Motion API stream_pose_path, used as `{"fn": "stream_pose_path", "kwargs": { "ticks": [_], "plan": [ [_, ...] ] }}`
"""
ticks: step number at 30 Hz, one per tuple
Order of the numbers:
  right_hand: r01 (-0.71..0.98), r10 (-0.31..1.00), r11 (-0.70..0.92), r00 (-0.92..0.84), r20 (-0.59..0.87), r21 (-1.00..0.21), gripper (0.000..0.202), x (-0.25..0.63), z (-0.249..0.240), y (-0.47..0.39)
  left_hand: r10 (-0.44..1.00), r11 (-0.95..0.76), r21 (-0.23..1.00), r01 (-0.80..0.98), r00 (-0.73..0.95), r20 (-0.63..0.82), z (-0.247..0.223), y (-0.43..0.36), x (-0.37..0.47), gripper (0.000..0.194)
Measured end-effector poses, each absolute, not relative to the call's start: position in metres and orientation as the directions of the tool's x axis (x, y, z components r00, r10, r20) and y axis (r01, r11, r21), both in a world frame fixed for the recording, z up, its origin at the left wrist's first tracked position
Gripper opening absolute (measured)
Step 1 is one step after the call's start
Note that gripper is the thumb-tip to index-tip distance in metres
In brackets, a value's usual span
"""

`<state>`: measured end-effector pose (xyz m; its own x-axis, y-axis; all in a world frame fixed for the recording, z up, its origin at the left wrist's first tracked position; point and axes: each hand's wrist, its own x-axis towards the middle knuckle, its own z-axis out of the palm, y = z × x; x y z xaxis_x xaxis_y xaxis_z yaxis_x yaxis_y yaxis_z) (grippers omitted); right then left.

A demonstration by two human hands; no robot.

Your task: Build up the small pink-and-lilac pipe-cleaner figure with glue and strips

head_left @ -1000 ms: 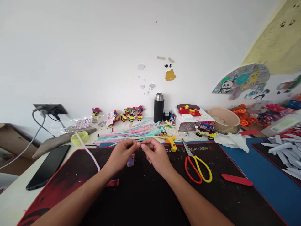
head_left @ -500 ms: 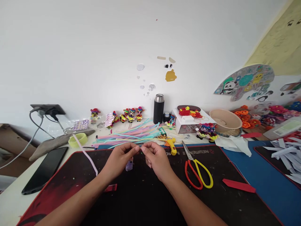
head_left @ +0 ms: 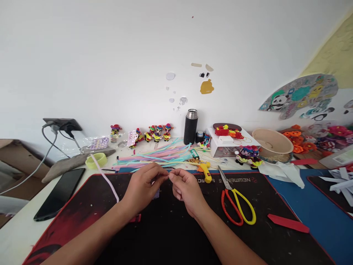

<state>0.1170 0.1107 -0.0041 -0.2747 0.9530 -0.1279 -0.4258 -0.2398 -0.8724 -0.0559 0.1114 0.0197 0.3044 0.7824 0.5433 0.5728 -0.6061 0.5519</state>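
Over the far part of the black mat (head_left: 171, 235), my left hand (head_left: 146, 186) and my right hand (head_left: 187, 187) meet at the fingertips. Both are closed in a pinch, and whatever they hold is too small to make out. A small purple piece (head_left: 156, 194) shows partly behind my left hand. Beneath my left wrist lies a red piece (head_left: 136, 218), partly covered. Pastel fuzzy stems (head_left: 160, 154) are spread beyond my hands. A yellow glue gun (head_left: 205, 172) lies to the right of my right hand, and scissors (head_left: 234, 200) with red and yellow handles rest farther right.
A black phone (head_left: 59, 193) and a pale green roll (head_left: 96, 161) lie on the left. A black flask (head_left: 191, 127), small figures (head_left: 158, 133) and a white box (head_left: 231, 147) stand along the wall. At right are a beige bowl (head_left: 273, 143) and a red strip (head_left: 288, 223).
The view has shifted, so the surroundings appear farther right. My left hand has turned slightly, its fingers now touching those of my right hand, and it covers more of the purple piece.
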Motion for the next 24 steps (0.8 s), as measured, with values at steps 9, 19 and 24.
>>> {"fn": "stream_pose_path", "kwargs": {
  "ticks": [9, 19, 24],
  "plan": [
    [-0.406, 0.944, -0.263, -0.296, -0.146, -0.875, 0.043, 0.1187, -0.0013, 0.11, 0.663, -0.691, 0.319, 0.648, 0.393, 0.637, 0.0224, 0.1123, -0.0574, 0.009],
    [-0.382, 0.949, -0.232, -0.29, -0.122, -0.894, 0.044, 0.1184, -0.0022, 0.1106, 0.654, -0.694, 0.298, 0.655, 0.402, 0.64, 0.0262, 0.1113, -0.0571, 0.012],
    [-0.378, 0.961, -0.192, -0.261, -0.095, -0.906, 0.041, 0.1188, -0.0009, 0.11, 0.679, -0.669, 0.293, 0.683, 0.402, 0.614, 0.0272, 0.1095, -0.0556, 0.012]
  ]
}}
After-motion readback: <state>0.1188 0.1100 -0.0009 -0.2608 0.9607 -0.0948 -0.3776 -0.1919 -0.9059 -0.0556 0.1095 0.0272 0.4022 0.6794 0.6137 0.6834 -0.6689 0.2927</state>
